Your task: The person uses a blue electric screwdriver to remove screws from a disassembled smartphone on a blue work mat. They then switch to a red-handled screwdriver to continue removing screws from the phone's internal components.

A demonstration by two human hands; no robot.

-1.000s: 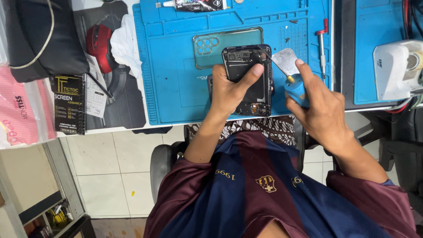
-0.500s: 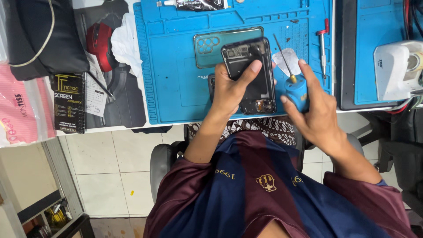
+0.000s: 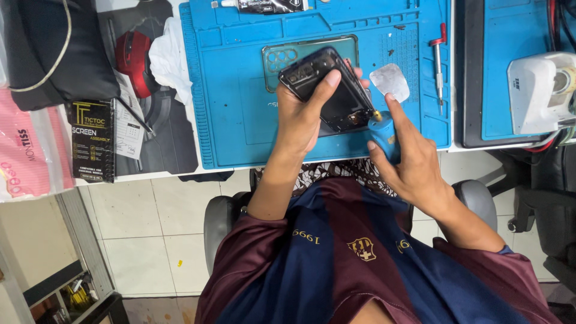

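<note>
left hand point(image 3: 303, 117) now tilts the opened phone point(image 3: 327, 90) up off the blue mat point(image 3: 240, 120), and the blue screwdriver point(image 3: 384, 135) tip sits at its lower edge.

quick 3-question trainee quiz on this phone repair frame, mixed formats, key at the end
1. True or false: the left hand holds the opened phone tilted up off the blue mat.
2. What does the right hand grip? A) blue-handled screwdriver B) red-handled screwdriver C) tube
3. Fill in: the teal back cover lies on the ____.

Key
1. True.
2. A: the blue-handled screwdriver, tip at the phone's lower edge; the red-handled screwdriver lies untouched.
3. Blue mat.
</note>
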